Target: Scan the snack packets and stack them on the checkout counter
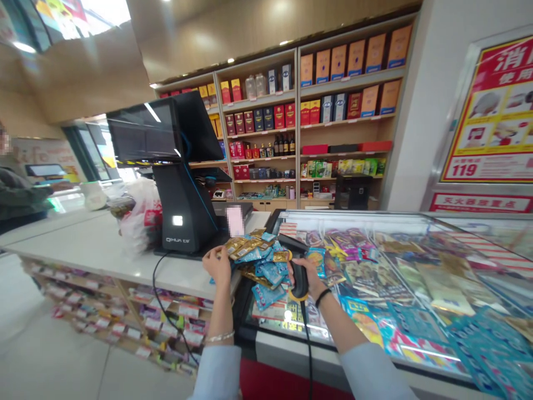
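My right hand (310, 275) is wrapped round a black and yellow barcode scanner (298, 280), its cord running down toward me. The scanner's head is close to a heap of small blue and gold snack packets (268, 272) on the freezer's glass edge. At the heap's left side, my left hand (219, 264) pinches a gold snack packet (241, 247), fingers bent against its edge. Some packets overlap, so those underneath are partly hidden.
A black checkout terminal (183, 205) stands on the white counter (104, 266), beside a white plastic bag (144, 216). The glass-topped freezer (375, 261) extends right. Shelves (297, 128) of boxes line the back. At far left is another person (19, 191).
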`<state>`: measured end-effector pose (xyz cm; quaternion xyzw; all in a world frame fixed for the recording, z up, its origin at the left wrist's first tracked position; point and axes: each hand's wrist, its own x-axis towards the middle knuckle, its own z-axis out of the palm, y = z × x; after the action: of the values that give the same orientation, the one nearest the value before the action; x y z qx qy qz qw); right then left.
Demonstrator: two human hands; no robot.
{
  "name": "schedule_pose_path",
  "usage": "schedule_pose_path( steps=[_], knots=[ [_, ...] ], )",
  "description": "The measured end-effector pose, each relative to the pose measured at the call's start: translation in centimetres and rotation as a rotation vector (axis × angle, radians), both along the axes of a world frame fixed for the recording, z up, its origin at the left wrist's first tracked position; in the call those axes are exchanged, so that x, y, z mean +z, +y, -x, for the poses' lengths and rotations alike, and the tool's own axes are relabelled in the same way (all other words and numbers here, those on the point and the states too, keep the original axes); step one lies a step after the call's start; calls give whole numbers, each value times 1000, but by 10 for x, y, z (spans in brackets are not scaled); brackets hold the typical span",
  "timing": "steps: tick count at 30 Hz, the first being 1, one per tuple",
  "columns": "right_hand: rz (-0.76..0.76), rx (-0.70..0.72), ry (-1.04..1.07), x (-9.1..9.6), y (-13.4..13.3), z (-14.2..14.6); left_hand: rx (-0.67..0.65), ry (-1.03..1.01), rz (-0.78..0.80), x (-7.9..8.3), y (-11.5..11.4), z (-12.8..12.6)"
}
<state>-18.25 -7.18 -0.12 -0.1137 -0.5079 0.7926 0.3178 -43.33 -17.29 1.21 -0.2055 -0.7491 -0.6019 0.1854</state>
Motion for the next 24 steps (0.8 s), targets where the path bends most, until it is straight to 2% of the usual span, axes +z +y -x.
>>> schedule_pose_path(
  steps=[2, 4, 5, 6, 8, 10, 12, 16, 19, 24],
  knots=[
    [1, -12, 15, 0, 0, 1, 94, 35, -61, 2, -2, -10],
    [3, -18, 22, 0, 0, 1, 208, 112, -144, 1, -2, -31],
    [4, -17, 23, 1, 0, 2, 225, 175, -170, 0, -1, -45],
    [7, -12, 22, 1, -1, 2, 191, 250, -171, -3, 1, -59],
    [22, -7, 25, 2, -1, 1, -7, 393, -91, -9, 6, -85],
    [48, -16, 38, 2, -1, 0, -152, 448, -11, -16, 11, -101],
    [75, -46, 68, 2, -1, -1, -194, 443, 29, -20, 15, -104],
    [111, -68, 109, 2, 1, -2, -195, 436, 88, -23, 14, -92],
    [135, -22, 5, 3, 1, -3, -205, 441, 114, -23, 15, -87],
    [141, -129, 125, 3, -4, -13, -251, 453, 108, -27, 18, -86]
  ],
)
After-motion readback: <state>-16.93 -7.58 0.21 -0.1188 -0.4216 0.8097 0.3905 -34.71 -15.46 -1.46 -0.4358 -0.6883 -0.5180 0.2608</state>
